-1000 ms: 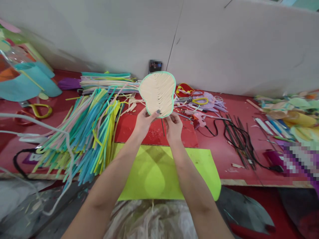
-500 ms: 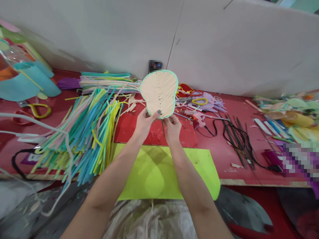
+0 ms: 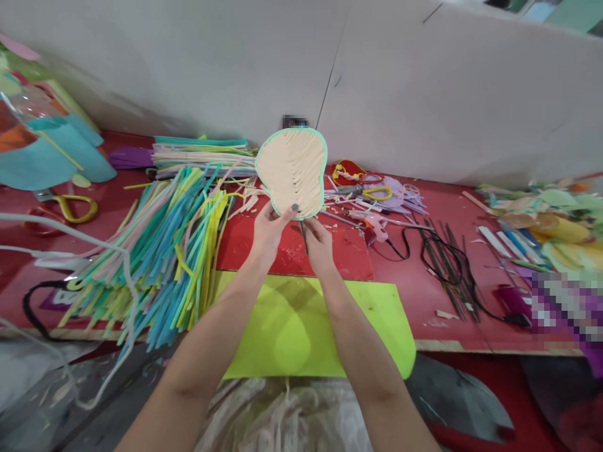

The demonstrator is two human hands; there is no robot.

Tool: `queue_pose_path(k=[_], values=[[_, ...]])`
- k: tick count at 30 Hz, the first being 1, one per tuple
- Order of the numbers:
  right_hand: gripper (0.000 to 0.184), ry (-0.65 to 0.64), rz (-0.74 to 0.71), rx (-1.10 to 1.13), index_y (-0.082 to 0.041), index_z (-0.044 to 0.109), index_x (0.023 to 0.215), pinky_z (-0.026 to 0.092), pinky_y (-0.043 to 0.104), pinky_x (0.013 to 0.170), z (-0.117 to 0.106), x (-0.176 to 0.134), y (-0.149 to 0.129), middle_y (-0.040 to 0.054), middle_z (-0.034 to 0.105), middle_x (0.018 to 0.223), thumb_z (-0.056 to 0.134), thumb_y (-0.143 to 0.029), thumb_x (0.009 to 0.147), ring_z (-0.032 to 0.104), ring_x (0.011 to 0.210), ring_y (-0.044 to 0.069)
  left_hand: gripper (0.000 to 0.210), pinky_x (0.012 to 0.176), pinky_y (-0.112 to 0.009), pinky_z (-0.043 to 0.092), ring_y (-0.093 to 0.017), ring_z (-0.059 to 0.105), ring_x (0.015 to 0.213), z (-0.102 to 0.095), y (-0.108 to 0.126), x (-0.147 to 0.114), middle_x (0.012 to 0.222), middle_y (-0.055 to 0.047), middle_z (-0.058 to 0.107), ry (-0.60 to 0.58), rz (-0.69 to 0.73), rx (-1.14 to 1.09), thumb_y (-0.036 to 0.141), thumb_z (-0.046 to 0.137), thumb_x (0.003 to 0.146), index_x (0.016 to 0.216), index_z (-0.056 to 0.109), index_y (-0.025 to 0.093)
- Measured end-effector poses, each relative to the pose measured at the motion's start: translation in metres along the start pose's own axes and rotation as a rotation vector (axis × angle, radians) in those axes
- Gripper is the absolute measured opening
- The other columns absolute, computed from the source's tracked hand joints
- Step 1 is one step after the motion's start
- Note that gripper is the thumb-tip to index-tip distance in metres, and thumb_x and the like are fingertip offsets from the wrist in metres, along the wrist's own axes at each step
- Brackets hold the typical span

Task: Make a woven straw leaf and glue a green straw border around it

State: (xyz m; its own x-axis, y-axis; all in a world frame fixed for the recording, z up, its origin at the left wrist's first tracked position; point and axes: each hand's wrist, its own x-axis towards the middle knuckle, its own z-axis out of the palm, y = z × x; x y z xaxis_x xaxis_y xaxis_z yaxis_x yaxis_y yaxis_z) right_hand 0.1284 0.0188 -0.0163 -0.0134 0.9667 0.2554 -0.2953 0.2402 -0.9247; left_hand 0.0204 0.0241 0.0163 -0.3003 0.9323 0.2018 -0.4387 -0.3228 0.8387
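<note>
A cream hand fan (image 3: 292,169) with slanting strips and a mint-green rim is held up in front of me, its wide end upward. My left hand (image 3: 269,233) is closed on its lower left edge, with the thumb on the front face. A thin dark green stem (image 3: 304,237) comes down from the fan's bottom. My right hand (image 3: 318,245) is closed around this stem, just below the rim; its fingertips are partly hidden. Under my arms lie a red board (image 3: 254,251) and a yellow-green mat (image 3: 292,326).
A large heap of coloured fuzzy stems (image 3: 160,251) lies left, near yellow-handled scissors (image 3: 75,208). Right of the fan are more scissors (image 3: 377,193), a pink glue gun (image 3: 375,225) with a black cord, and dark thin rods (image 3: 447,270). A grey wall (image 3: 211,75) stands behind the table.
The fan has shifted slightly left with both hands. My right hand has gone from the fan's bottom edge down onto the stem.
</note>
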Motion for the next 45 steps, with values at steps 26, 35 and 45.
queue_pose_path(k=[26,35,45], values=[[0.03,0.012,0.097,-0.118,-0.021,0.071,0.1,0.047,0.024,0.057,0.005,-0.004,-0.004,-0.0015,0.067,0.066,0.062,-0.044,0.083,0.057,0.056,0.01,0.023,0.086,-0.03,0.048,-0.019,0.062,0.091,-0.01,-0.001,0.001,0.093,-0.005,0.067,0.028,0.277,0.629,0.034,0.073,0.076,0.091,0.066,0.018],[0.032,0.123,0.066,-0.075,-0.022,0.071,0.098,0.043,0.023,0.055,0.0,-0.001,-0.003,-0.0013,0.066,0.071,0.063,-0.047,0.081,0.055,0.058,0.009,0.045,0.09,-0.032,0.049,-0.02,0.052,0.115,-0.002,-0.004,-0.015,0.126,-0.009,0.047,0.251,0.455,0.587,0.044,0.069,0.082,0.115,0.048,0.023],[0.034,0.214,0.049,-0.088,-0.021,0.07,0.099,0.042,0.023,0.054,-0.003,0.0,-0.012,-0.0028,0.062,0.063,0.062,-0.049,0.081,0.052,0.055,0.009,0.065,0.103,-0.033,0.046,-0.019,0.043,0.134,-0.001,-0.014,-0.011,0.153,-0.01,0.028,0.339,0.18,0.259,0.04,0.068,0.083,0.136,0.031,0.032]])
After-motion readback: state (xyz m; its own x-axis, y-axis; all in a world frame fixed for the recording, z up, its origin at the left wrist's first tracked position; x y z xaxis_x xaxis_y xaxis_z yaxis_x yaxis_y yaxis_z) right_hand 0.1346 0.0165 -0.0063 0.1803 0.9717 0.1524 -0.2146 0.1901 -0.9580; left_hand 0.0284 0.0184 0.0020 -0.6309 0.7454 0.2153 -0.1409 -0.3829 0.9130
